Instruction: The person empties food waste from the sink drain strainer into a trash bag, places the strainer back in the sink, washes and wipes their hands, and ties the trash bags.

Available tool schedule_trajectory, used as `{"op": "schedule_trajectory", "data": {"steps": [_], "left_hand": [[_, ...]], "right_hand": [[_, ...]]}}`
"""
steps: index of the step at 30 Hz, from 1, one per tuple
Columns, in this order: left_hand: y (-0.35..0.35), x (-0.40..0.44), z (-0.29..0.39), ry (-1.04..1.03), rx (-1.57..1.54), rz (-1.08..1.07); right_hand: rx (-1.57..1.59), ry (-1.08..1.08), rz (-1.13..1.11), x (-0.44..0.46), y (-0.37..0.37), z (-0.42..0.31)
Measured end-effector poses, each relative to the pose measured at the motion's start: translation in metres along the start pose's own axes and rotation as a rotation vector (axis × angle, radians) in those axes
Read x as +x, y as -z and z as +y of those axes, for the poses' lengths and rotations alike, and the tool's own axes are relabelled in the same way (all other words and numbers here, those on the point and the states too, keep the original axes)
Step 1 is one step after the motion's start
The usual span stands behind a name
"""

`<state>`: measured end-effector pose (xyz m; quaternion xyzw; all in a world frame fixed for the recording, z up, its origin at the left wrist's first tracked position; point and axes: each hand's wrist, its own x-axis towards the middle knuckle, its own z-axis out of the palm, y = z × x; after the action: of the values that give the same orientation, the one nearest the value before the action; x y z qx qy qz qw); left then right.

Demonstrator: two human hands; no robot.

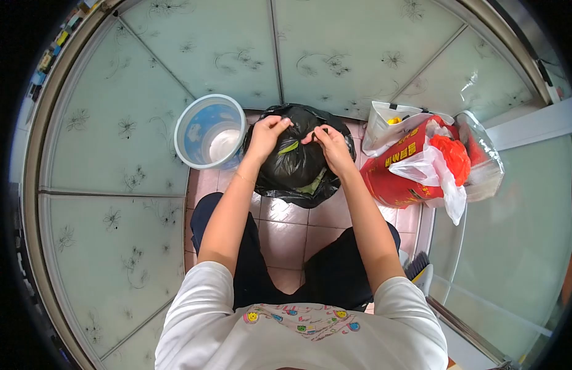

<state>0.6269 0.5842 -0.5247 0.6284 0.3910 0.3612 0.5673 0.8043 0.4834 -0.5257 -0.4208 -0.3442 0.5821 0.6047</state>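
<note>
A full black garbage bag (292, 165) bulges up in front of me, with more loose black plastic (301, 198) spread around its base. Bits of green show at its front and near its top. My left hand (269, 137) is at the upper left of the bag, thumb and fingers pinched together on the plastic. On the other side, my right hand (331, 147) pinches the gathered plastic near the top. The two hands are a short distance apart. Whatever lies inside the bag is mostly hidden.
A light blue plastic bucket (181, 132) stands left of the bag. To the right are a red bag (392, 176), a white bag (377, 126) and an orange-red plastic bag (451, 159). Frosted panels (335, 55) enclose the pink tiled floor (283, 240). A brush (417, 265) is at lower right.
</note>
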Motion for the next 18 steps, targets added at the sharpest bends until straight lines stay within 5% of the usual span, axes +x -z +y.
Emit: {"op": "schedule_trajectory", "data": {"steps": [3, 5, 9, 12, 18], "left_hand": [[-0.003, -0.011, 0.013, -0.245, 0.194, 0.043], [-0.004, -0.017, 0.026, -0.431, 0.399, 0.066], [-0.005, -0.025, 0.046, -0.621, 0.628, -0.098], [0.010, -0.014, 0.030, -0.103, -0.063, -0.236], [0.002, -0.004, 0.010, -0.098, 0.313, -0.205]], "right_hand": [[-0.127, 0.040, 0.026, 0.014, -0.021, 0.013], [-0.586, 0.146, -0.045, 0.017, -0.022, 0.027], [-0.768, 0.319, 0.105, 0.023, -0.033, 0.038], [-0.749, 0.220, 0.129, 0.019, -0.040, 0.027], [-0.847, 0.453, 0.121, 0.017, -0.041, 0.034]]}}
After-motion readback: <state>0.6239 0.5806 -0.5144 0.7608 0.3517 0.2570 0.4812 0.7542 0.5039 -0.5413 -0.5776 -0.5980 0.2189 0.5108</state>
